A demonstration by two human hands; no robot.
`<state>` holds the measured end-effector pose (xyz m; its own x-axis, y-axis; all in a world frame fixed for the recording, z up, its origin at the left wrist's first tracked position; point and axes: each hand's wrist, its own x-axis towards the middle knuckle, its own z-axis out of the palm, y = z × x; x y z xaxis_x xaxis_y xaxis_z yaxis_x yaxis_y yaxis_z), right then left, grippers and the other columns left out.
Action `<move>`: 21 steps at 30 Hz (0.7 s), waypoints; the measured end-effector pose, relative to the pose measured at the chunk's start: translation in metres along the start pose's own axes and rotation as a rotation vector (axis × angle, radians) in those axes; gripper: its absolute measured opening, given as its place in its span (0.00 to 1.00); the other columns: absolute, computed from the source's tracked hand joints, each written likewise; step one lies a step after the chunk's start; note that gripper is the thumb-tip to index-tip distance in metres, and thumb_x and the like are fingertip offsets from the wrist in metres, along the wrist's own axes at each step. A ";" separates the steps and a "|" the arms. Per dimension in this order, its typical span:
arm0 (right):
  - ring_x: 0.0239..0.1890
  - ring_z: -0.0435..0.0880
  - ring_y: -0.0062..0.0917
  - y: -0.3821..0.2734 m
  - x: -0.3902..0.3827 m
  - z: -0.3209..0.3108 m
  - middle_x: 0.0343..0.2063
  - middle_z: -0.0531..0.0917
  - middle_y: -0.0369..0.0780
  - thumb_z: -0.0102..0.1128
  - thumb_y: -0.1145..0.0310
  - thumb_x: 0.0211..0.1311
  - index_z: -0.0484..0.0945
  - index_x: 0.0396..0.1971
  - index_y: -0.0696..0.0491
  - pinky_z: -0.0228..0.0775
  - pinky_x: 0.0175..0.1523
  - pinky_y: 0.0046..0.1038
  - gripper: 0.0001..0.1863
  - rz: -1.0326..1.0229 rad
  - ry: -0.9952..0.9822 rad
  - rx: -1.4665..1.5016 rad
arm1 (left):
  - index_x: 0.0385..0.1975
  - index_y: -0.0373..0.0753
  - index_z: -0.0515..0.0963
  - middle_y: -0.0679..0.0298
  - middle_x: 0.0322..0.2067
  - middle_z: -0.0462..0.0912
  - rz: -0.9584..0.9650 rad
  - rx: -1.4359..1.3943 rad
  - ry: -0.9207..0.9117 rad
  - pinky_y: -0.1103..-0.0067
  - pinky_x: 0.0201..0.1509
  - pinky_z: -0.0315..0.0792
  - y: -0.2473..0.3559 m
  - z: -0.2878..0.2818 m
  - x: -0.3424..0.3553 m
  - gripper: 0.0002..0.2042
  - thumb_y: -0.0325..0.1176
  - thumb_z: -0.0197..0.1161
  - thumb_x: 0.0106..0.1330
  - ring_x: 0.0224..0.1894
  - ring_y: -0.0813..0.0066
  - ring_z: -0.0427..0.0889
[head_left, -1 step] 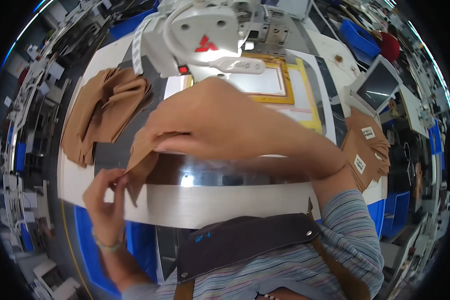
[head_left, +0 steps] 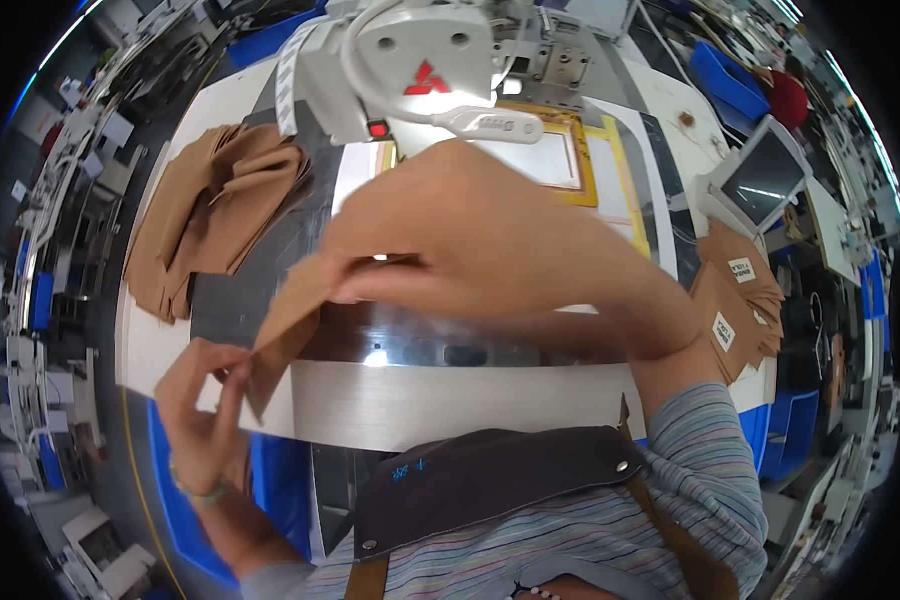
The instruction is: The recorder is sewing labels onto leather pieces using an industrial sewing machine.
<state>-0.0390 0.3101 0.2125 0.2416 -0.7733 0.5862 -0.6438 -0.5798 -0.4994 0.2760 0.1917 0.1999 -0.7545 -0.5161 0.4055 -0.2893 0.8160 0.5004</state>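
Between my hands a piece of brown fabric (head_left: 292,315) is stretched at a slant over the near left part of the table. Thumb and fingers of my left hand (head_left: 198,400) pinch its lower end near the table's front edge. My right hand (head_left: 400,235) reaches across to the left and grips the upper end; its fingers are partly hidden behind the back of the hand. Behind my right hand stands a white sewing machine (head_left: 410,65) with its lamp lit. A yellow clamp frame (head_left: 582,160) lies under its head, partly covered by my arm.
Folded brown fabric (head_left: 185,215) is heaped on the table's left side. Brown pieces with white labels (head_left: 715,315) are stacked at the right, in front of a small screen (head_left: 765,182). Blue bins (head_left: 280,490) hang below the white front edge (head_left: 450,400).
My right hand has shifted slightly to the right and my left hand slightly left. More of the brown fabric shows between them. The whole view has tilted a little.
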 end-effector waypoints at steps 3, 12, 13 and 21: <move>0.32 0.89 0.37 -0.021 -0.001 -0.031 0.27 0.89 0.43 0.65 0.68 0.63 0.88 0.33 0.54 0.79 0.39 0.38 0.07 0.248 -0.371 0.269 | 0.36 0.32 0.83 0.58 0.28 0.82 0.075 -0.166 -0.077 0.77 0.35 0.73 -0.008 -0.031 -0.007 0.08 0.16 0.70 0.58 0.29 0.67 0.81; 0.37 0.89 0.31 0.025 0.037 0.009 0.27 0.86 0.36 0.68 0.69 0.53 0.84 0.24 0.48 0.80 0.39 0.32 0.02 0.004 0.031 -0.787 | 0.45 0.37 0.88 0.62 0.36 0.88 0.069 0.410 0.244 0.78 0.34 0.76 -0.084 -0.049 0.041 0.10 0.18 0.67 0.67 0.35 0.73 0.84; 0.37 0.87 0.27 0.031 0.042 0.008 0.26 0.85 0.33 0.69 0.68 0.51 0.82 0.22 0.46 0.79 0.38 0.30 0.03 -0.285 0.380 -0.870 | 0.45 0.36 0.88 0.62 0.38 0.89 0.161 0.487 0.394 0.78 0.35 0.77 -0.085 -0.063 0.045 0.10 0.18 0.67 0.68 0.37 0.73 0.85; 0.27 0.85 0.22 0.080 -0.010 0.058 0.26 0.82 0.32 0.69 0.70 0.51 0.80 0.21 0.46 0.77 0.27 0.30 0.05 -0.200 0.174 -0.894 | 0.42 0.36 0.85 0.58 0.42 0.87 0.176 0.662 0.284 0.65 0.52 0.79 -0.143 0.011 0.037 0.10 0.17 0.65 0.64 0.46 0.56 0.86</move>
<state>-0.0508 0.2566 0.1292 0.3426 -0.5889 0.7320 -0.9393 -0.2289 0.2556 0.2828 0.0583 0.1353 -0.6671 -0.3377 0.6641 -0.5405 0.8328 -0.1194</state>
